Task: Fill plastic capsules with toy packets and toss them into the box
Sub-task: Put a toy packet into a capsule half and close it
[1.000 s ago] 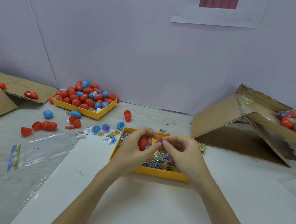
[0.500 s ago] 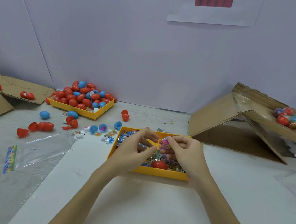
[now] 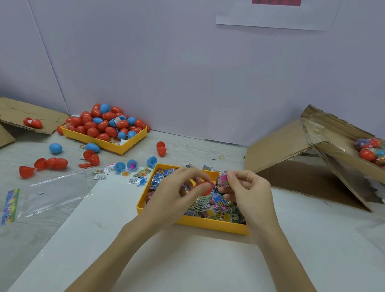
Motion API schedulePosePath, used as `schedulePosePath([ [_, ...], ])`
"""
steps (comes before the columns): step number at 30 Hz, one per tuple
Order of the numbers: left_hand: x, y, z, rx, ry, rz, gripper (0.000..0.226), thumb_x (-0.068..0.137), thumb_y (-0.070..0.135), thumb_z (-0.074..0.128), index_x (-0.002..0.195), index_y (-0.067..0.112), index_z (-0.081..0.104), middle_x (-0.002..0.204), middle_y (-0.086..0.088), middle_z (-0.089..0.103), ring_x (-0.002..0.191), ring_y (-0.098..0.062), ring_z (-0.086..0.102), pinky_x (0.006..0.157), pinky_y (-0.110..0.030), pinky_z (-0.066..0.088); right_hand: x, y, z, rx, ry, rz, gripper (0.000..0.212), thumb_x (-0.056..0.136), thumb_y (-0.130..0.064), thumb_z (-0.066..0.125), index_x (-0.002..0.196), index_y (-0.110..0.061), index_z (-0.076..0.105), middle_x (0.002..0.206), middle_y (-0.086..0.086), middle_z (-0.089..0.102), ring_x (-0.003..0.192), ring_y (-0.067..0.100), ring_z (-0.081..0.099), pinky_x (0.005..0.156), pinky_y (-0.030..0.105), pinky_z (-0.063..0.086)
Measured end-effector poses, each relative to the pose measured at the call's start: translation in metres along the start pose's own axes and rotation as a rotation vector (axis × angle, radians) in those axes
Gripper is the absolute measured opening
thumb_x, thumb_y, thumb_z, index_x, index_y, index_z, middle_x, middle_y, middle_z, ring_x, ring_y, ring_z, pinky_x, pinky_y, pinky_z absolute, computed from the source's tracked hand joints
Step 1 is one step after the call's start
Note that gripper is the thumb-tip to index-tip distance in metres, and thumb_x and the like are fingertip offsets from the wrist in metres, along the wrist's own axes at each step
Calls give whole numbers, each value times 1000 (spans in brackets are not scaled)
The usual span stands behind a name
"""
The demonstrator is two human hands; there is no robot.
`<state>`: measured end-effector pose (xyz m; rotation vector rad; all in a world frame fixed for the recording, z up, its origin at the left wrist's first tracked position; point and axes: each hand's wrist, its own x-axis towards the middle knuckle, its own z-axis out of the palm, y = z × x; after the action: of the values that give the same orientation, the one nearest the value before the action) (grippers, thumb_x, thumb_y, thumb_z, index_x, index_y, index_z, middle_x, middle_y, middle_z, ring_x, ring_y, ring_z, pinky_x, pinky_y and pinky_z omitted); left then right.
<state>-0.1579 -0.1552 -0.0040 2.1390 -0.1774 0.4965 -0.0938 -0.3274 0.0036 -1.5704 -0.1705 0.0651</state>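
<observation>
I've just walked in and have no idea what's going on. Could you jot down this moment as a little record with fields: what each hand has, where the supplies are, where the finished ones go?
Left hand: holds a red capsule half over the near tray
Right hand: pinches a pink toy packet
Near yellow tray: full of toy packets
Far yellow tray: heaped with red and blue capsules
Loose capsules: scattered on the table at left
Cardboard box: at right, holds filled capsules
Stage: packet not yet inside the capsule
</observation>
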Motion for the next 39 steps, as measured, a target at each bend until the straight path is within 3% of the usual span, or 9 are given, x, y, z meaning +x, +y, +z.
schedulePosePath([
  [3, 2, 4, -7, -240, 82, -68, 13, 98, 25, 66, 111, 26, 69, 94, 7, 72, 80, -16, 74, 68, -26, 60, -2, -2, 2, 5, -31, -5, 5, 99, -16, 67, 100, -13, 71, 81, 2, 79, 75, 15, 77, 57, 17, 55],
  [7, 2, 3, -11, -321, 70, -137, 33, 88, 16, 79, 118, 24, 67, 106, 10, 72, 99, -12, 71, 85, -24, 58, -3, -2, 4, -2, -49, -7, 4, 98, -16, 69, 100, -16, 73, 80, -3, 79, 71, 7, 73, 58, 16, 55],
  [12, 2, 4, -13, -424, 5, -172, 29, 86, 4, 79, 107, 24, 75, 105, 8, 75, 99, -14, 72, 83, -20, 57, -6, -4, 4, -8, -70, -38, 13, 99, -24, 66, 103, -14, 73, 82, 0, 80, 77, 13, 77, 60, 16, 55],
  [16, 2, 5, -13, -456, -1, -207, 30, 91, 16, 76, 111, 39, 74, 105, 11, 74, 99, -11, 72, 86, -26, 59, -8, -6, 6, -41, -66, -66, 18, 99, -31, 66, 101, -14, 74, 79, 0, 79, 74, 13, 77, 59, 14, 53],
  [20, 3, 4, -12, -531, -43, -257, 41, 97, 21, 68, 128, 46, 66, 104, 21, 71, 101, -15, 75, 98, -34, 55, -8, -5, 6, -25, -76, -82, 18, 99, -29, 65, 102, -14, 74, 80, 0, 80, 73, 14, 77, 58, 13, 52],
  [24, 1, 3, -12, -510, -60, -256, 48, 91, 28, 75, 131, 49, 62, 106, 24, 71, 104, -9, 72, 85, -23, 59, -6, -3, 6, -37, -51, -106, 16, 98, -30, 67, 99, -17, 77, 83, -1, 79, 77, 11, 76, 59, 15, 54],
  [27, 2, 2, -12, -478, -24, -257, 46, 89, 32, 74, 130, 48, 62, 108, 16, 72, 97, -9, 73, 76, -19, 57, -4, 0, 6, -77, -27, -121, 16, 97, -34, 68, 94, -22, 78, 81, -3, 78, 78, 11, 75, 62, 19, 57],
  [31, 2, 3, -9, -560, 21, -244, 44, 83, 29, 75, 123, 22, 58, 112, 1, 74, 100, -16, 74, 78, -22, 59, -4, 3, 6, -136, 15, -164, 16, 97, -34, 68, 92, -23, 78, 78, -5, 76, 76, 11, 73, 64, 22, 57],
  [39, 2, 5, -6, -479, 20, -231, 26, 94, 26, 66, 119, 20, 63, 100, 14, 74, 86, -8, 74, 73, -18, 57, -4, 5, 9, -193, 8, -196, 20, 99, -33, 66, 95, -20, 80, 78, -7, 77, 77, 9, 73, 74, 34, 62],
])
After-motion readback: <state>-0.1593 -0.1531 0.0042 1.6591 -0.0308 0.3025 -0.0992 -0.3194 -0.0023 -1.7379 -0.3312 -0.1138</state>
